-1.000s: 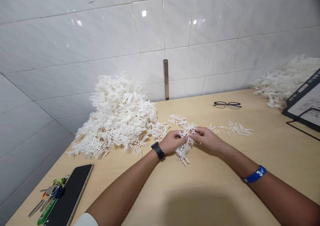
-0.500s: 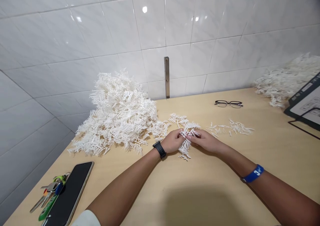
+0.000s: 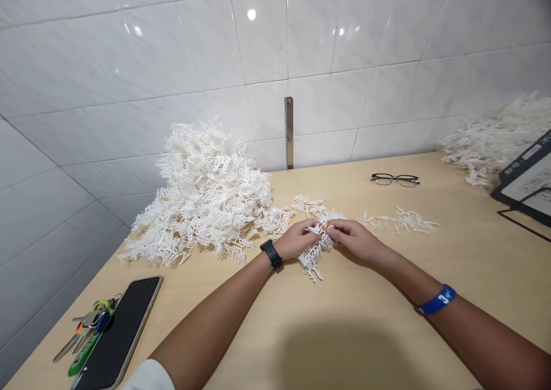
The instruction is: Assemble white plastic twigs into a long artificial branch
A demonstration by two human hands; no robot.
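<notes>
Both my hands meet at the middle of the wooden table (image 3: 353, 332), pinching one white plastic branch piece (image 3: 314, 252) between them. My left hand (image 3: 298, 239), with a black watch on its wrist, grips the piece from the left. Fingers of my right hand (image 3: 355, 239), blue band on the wrist, close on it from the right. The piece hangs down from my fingers toward the tabletop. A large heap of the same white branch pieces (image 3: 202, 197) lies just left of my hands, and a few loose pieces (image 3: 400, 220) lie to the right.
A black phone (image 3: 118, 332) and a bunch of keys (image 3: 86, 335) lie at the front left. Glasses (image 3: 395, 179) rest near the tiled wall. A second white heap (image 3: 491, 140) and a black clipboard (image 3: 525, 183) are at the far right.
My hands stayed together at the same spot, turning the white piece; its lower end now hangs slightly more to the left. The view shifted a little.
</notes>
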